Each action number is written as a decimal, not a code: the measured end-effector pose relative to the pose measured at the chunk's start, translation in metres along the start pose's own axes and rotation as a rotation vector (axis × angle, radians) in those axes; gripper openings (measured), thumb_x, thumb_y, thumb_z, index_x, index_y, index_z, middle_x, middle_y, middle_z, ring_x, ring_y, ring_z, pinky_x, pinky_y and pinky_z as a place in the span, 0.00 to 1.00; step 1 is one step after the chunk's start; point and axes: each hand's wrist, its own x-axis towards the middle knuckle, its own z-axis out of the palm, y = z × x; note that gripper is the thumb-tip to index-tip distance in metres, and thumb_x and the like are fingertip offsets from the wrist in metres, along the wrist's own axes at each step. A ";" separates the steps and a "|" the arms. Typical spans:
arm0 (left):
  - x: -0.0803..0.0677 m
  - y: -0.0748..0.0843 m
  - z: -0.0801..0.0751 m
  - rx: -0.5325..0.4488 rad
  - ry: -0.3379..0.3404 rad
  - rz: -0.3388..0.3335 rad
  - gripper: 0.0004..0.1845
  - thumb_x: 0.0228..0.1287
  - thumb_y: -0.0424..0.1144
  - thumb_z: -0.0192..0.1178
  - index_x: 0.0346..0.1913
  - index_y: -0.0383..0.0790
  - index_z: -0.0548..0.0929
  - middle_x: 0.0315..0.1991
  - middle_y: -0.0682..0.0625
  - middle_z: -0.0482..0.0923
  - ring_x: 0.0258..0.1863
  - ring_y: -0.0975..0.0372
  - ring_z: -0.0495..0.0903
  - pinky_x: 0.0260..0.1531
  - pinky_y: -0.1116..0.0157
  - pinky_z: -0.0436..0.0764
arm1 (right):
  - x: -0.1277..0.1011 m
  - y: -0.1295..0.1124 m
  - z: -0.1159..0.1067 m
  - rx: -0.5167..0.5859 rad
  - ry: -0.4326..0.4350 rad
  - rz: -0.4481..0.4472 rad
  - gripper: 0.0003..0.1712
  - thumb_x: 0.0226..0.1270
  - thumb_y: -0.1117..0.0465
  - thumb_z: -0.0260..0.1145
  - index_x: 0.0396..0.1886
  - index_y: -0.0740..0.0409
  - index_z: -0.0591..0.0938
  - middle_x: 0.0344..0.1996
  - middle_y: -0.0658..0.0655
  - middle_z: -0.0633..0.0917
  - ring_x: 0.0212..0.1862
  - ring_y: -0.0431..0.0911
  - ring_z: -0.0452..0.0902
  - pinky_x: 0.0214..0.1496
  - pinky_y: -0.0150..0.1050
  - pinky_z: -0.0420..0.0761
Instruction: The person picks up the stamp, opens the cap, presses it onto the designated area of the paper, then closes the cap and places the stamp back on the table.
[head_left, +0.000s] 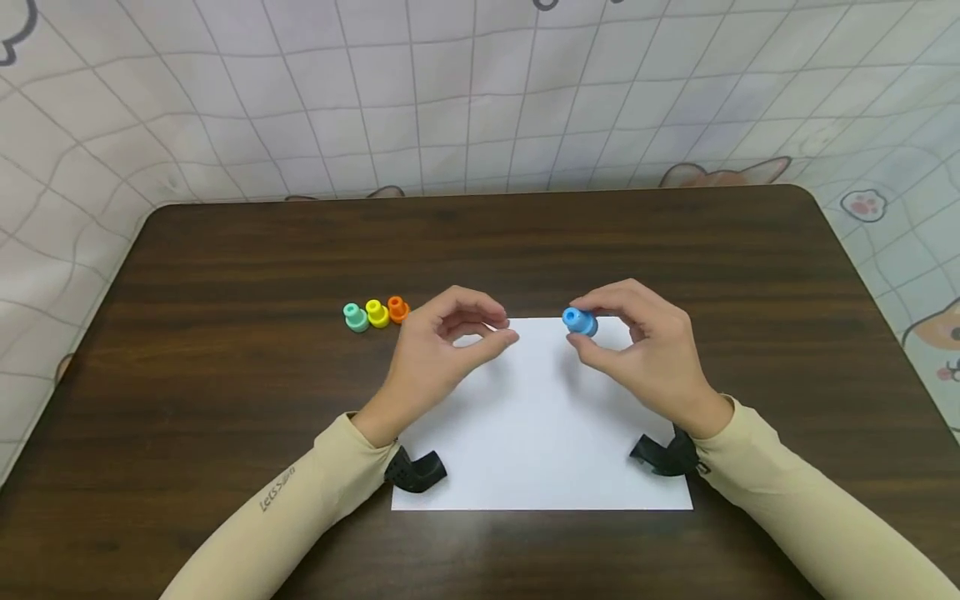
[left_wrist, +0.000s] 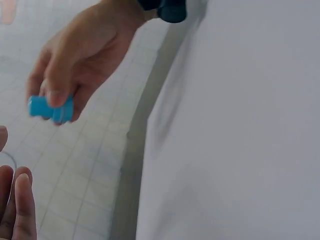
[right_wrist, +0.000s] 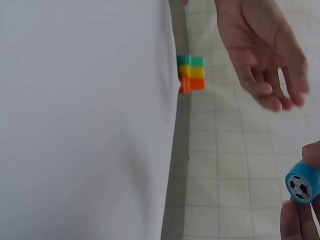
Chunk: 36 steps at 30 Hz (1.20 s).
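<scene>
Table: a dark wood top that carries everything. It slopes nowhere visible, so a dropped piece would likely roll or bounce across it rather than stay put.
Sheet of paper: white, lying flat under both hands, nothing pinning it. A sleeve or wrist dragging across could likely slide or crease it.
Left hand: hovers above the paper's left part, fingers loosely curled, holding nothing. It is near the right hand; a bump between them could knock the stamp loose.
Right hand: pinches the blue stamp between thumb and fingertips, just above the paper's far edge. The grip is only at the tips, so a slip is the main risk.
Blue stamp: small, tilted on its side in the right hand, its football-printed face turned outward. If inked, a stray touch would probably smudge skin or paper.
Three stamps: teal, yellow and orange, touching in a row on the table left of the paper, close enough to the left hand to be swept over.
</scene>
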 end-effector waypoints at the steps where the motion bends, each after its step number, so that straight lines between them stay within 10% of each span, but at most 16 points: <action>1: 0.001 0.001 -0.005 0.011 0.008 0.021 0.15 0.58 0.30 0.75 0.47 0.38 0.84 0.44 0.45 0.86 0.43 0.62 0.87 0.51 0.67 0.89 | 0.001 0.002 -0.003 0.040 0.007 0.002 0.26 0.42 0.85 0.78 0.44 0.68 0.86 0.42 0.55 0.88 0.45 0.35 0.83 0.56 0.26 0.86; 18: -0.002 -0.010 -0.092 0.175 0.188 0.089 0.11 0.62 0.26 0.70 0.47 0.29 0.83 0.42 0.62 0.84 0.41 0.69 0.87 0.50 0.75 0.87 | 0.001 0.026 -0.044 0.085 0.115 0.081 0.28 0.45 0.88 0.74 0.50 0.76 0.83 0.46 0.44 0.87 0.46 0.37 0.86 0.59 0.26 0.85; 36: -0.009 -0.033 -0.136 0.297 0.312 -0.053 0.14 0.67 0.34 0.69 0.53 0.34 0.84 0.44 0.66 0.85 0.45 0.71 0.86 0.53 0.81 0.83 | -0.004 0.064 -0.085 -0.047 0.245 0.185 0.24 0.52 0.83 0.74 0.51 0.78 0.80 0.43 0.41 0.86 0.44 0.34 0.85 0.55 0.21 0.84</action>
